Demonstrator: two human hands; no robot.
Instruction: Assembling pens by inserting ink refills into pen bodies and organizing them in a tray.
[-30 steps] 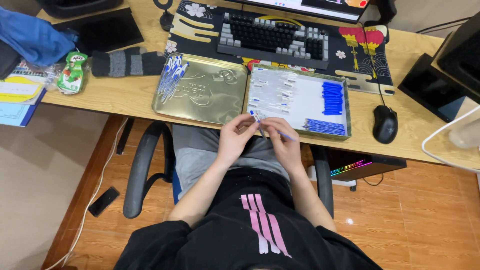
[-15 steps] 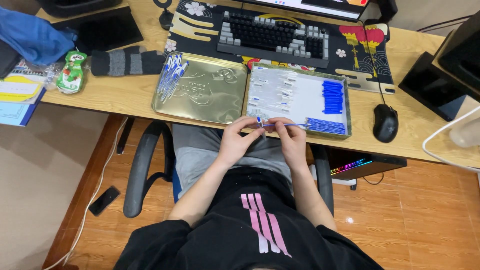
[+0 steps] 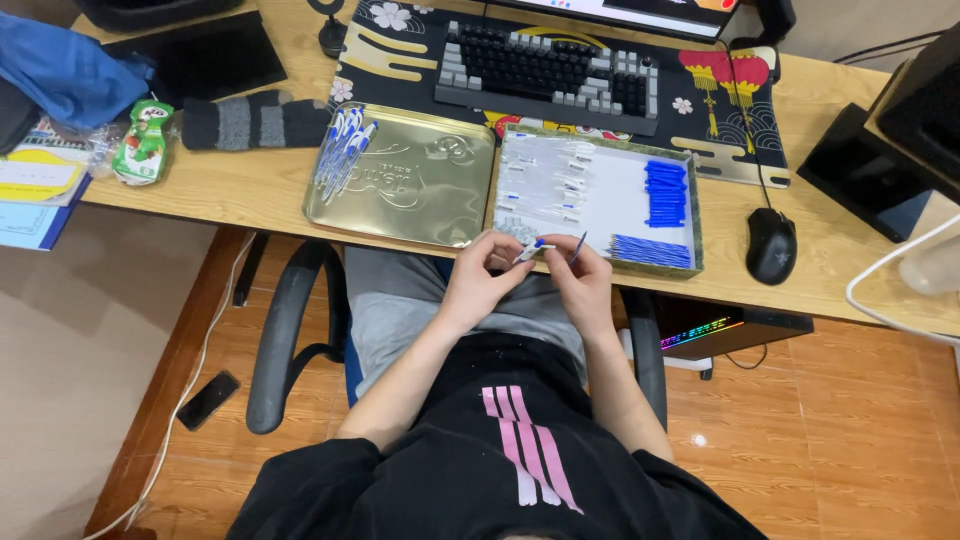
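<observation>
Both hands have dropped slightly from the tray's edge since a second ago.
Left hand (image 3: 478,278) pinches a pen barrel (image 3: 527,252), right hand (image 3: 578,283) a blue refill (image 3: 578,246), at 6 o'clock of the tray (image 3: 697,215); a misaligned push could bend the refill.

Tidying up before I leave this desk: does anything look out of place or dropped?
A dark phone lies on the tiled floor beside the office chair, well away from the desk. Otherwise the pen parts sit sorted in the white tray and finished pens on the gold lid.
</observation>
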